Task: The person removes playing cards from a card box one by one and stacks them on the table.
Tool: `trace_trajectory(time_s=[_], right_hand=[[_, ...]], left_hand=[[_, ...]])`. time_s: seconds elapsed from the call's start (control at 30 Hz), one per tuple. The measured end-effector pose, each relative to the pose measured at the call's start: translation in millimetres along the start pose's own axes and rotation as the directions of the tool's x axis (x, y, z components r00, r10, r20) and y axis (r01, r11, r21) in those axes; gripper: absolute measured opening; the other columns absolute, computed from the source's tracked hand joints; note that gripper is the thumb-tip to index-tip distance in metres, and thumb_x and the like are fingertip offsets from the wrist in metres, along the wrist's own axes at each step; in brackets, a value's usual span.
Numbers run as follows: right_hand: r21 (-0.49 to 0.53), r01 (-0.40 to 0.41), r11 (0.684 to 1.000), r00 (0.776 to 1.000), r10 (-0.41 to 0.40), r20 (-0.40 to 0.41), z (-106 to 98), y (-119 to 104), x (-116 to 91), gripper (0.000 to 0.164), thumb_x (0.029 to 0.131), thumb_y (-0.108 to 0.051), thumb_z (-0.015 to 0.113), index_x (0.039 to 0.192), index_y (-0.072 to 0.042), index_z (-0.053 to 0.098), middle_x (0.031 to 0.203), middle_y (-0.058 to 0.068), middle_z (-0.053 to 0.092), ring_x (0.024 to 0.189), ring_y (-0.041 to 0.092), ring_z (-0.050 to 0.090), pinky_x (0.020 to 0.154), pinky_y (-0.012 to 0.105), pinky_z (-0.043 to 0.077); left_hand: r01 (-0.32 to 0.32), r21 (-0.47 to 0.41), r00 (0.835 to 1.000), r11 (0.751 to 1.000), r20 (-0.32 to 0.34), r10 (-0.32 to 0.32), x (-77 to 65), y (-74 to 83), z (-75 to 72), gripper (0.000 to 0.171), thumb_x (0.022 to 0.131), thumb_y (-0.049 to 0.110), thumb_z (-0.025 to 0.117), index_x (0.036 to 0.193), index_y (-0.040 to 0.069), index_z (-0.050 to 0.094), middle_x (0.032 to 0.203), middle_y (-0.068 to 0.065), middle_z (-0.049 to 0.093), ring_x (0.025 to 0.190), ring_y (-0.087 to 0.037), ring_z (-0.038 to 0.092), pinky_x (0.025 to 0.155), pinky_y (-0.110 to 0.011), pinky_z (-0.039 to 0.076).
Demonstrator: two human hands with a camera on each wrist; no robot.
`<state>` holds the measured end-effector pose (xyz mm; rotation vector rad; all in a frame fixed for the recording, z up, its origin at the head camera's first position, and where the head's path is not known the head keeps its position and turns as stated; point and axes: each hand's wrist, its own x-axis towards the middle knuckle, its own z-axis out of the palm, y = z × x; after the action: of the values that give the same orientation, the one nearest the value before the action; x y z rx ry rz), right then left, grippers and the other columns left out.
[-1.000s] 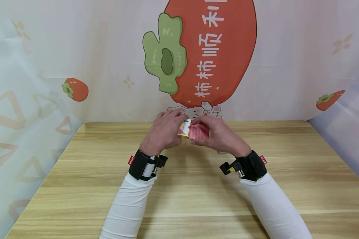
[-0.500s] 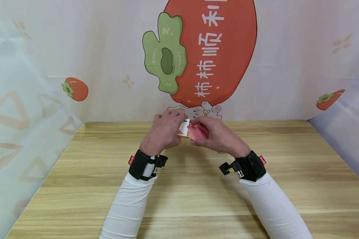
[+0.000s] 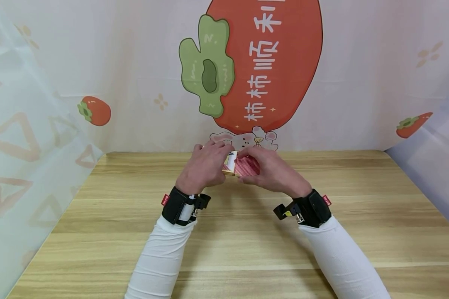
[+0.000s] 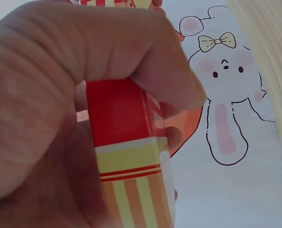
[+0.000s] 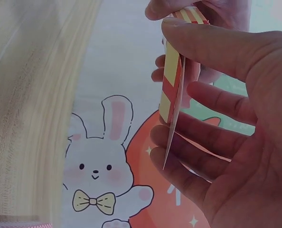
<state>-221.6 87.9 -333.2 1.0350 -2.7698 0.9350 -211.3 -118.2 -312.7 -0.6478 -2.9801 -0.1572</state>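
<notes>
A striped red-and-yellow box (image 4: pixel 126 161) is gripped in the left hand (image 3: pixel 204 165), its fingers curled around the sides, over the far part of a wooden table (image 3: pixel 228 245). A thin red-patterned piece (image 3: pixel 247 167) — apparently a card, though the view is partly blocked — is pinched against the box between thumb and fingers of the right hand (image 3: pixel 276 169). Behind, a rabbit (image 4: pixel 226 69) is printed on a pale backdrop (image 3: pixel 135 54).

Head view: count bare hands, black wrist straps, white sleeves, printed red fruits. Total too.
Bare hands: 2
Black wrist straps: 2
White fabric sleeves: 2
Printed red fruits with green leaves: 3
Total: 9
Left out: red-patterned card pack held between the hands; partly hidden, piece count can't be told.
</notes>
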Motion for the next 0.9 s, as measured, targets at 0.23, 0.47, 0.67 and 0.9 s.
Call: trace_trajectory(time_s=[0.23,0.47,0.67,0.9], right_hand=[[-0.01,0.003,1.0,1.0,-0.003,0.008,-0.4,0.5,-0.3,0.061,0.077,-0.024,0.091,0.128,-0.012,0.06,0.122,0.003,0.062,0.106,0.021,0.057,0.084,0.036,0.055],[-0.021,0.005,1.0,1.0,-0.004,0.027,-0.2,0.1,-0.7,0.06,0.078,-0.023,0.09,0.128,-0.012,0.06,0.124,0.004,0.061,0.108,0.021,0.056,0.082,0.036,0.056],[-0.012,0.013,1.0,0.999,-0.013,0.039,-0.5,0.4,-1.4,0.06,0.077,-0.021,0.091,0.128,-0.013,0.06,0.121,0.003,0.061,0.107,0.021,0.056,0.082,0.036,0.056],[-0.011,0.03,0.999,0.999,-0.03,0.046,0.6,0.5,-1.6,0.059,0.077,-0.02,0.09,0.128,-0.012,0.06,0.122,0.003,0.061,0.108,0.02,0.056,0.082,0.035,0.056]], left_hand=[[0.024,-0.009,0.999,1.0,0.037,-0.023,-0.8,-0.2,-1.0,0.066,0.074,0.015,0.087,0.134,0.016,0.059,0.128,-0.003,0.062,0.121,-0.028,0.052,0.093,-0.056,0.046],[0.03,-0.028,0.997,0.999,0.071,-0.028,-0.4,-2.0,-1.2,0.075,0.071,0.016,0.091,0.138,0.017,0.058,0.126,-0.005,0.062,0.116,-0.029,0.054,0.092,-0.054,0.048],[0.045,-0.054,0.993,0.997,0.111,-0.039,-2.0,-4.9,-3.2,0.079,0.071,0.016,0.091,0.141,0.015,0.056,0.127,-0.006,0.063,0.115,-0.028,0.055,0.092,-0.055,0.047],[0.058,-0.105,0.988,0.993,0.147,-0.042,-3.5,-6.3,-3.8,0.077,0.07,0.013,0.092,0.138,0.015,0.056,0.112,-0.006,0.067,0.101,-0.026,0.06,0.088,-0.054,0.047]])
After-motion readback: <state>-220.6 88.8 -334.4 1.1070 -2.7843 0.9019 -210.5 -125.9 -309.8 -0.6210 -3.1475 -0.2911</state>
